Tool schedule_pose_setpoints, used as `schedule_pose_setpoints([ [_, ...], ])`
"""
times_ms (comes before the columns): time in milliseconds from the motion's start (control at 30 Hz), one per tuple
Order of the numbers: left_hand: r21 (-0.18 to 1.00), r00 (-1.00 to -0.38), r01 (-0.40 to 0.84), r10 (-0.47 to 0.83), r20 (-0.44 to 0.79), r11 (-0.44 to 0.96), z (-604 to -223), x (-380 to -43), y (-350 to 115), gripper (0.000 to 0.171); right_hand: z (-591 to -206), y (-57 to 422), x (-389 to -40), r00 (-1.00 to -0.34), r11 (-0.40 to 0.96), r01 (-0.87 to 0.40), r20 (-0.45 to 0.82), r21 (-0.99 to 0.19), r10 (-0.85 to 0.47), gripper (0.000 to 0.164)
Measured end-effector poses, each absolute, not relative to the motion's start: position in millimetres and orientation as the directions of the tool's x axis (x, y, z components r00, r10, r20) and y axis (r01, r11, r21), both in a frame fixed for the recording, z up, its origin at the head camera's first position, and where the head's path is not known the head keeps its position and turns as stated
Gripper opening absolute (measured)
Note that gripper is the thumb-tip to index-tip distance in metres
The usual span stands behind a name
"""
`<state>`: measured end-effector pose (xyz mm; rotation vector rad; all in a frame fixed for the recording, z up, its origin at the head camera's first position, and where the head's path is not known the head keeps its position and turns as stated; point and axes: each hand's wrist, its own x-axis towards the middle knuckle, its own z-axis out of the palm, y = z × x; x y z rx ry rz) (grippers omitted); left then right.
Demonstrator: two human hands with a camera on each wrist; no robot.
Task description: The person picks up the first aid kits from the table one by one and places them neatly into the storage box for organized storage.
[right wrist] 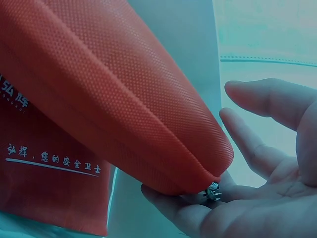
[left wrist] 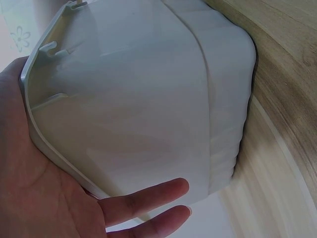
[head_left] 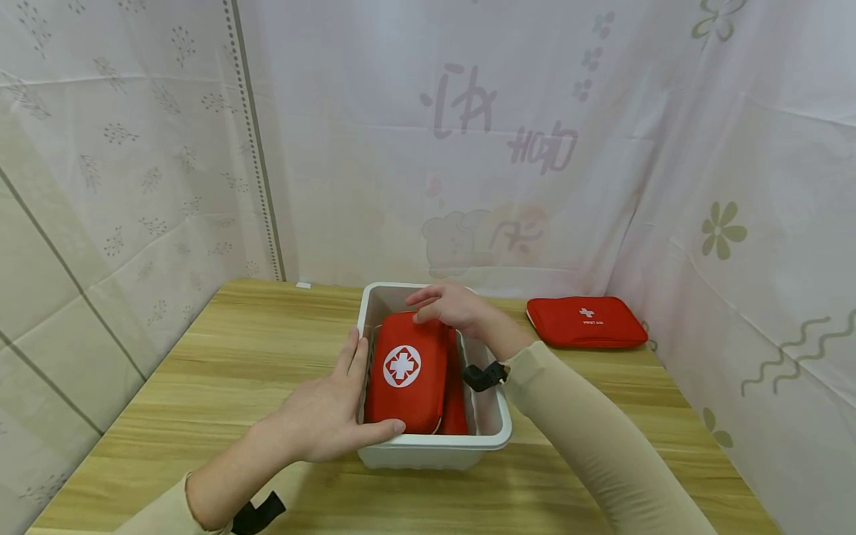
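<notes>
A red first aid case (head_left: 409, 386) with a white cross emblem lies tilted inside a white plastic bin (head_left: 441, 441). Beneath it, partly hidden, is a flat red pouch (right wrist: 59, 183) with white writing. My left hand (head_left: 321, 416) rests against the bin's near left corner, thumb along the front rim and straight fingers along the left side. In the left wrist view two fingers lie outside the bin wall (left wrist: 138, 109). My right hand (head_left: 461, 308) is over the bin's far end, its fingers loosely spread. It touches the end of the case beside the zipper pull (right wrist: 213, 192).
Another red first aid pouch (head_left: 588, 323) lies flat at the back right of the wooden table (head_left: 267, 357). Patterned curtains (head_left: 348, 148) hang behind and along both sides. A small white piece (head_left: 304, 285) sits at the table's back edge.
</notes>
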<state>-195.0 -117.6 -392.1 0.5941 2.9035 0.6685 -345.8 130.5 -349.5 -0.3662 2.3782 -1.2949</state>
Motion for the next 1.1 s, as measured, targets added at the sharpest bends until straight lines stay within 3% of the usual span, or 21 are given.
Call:
schedule_pose_setpoints([
  [500,0.444,-0.917,0.351,0.398,-0.013,0.824,-393,-195,-118,0.137,-347,135,-348,-0.864,0.463,-0.044,-0.200,-0.885,-0.463,0.057],
  [1100,0.447,-0.917,0.362,0.399,0.012,0.818,-394,-195,-117,0.136,-319,152,-331,-0.844,0.343,-0.091,-0.110,-0.935,-0.525,0.049],
])
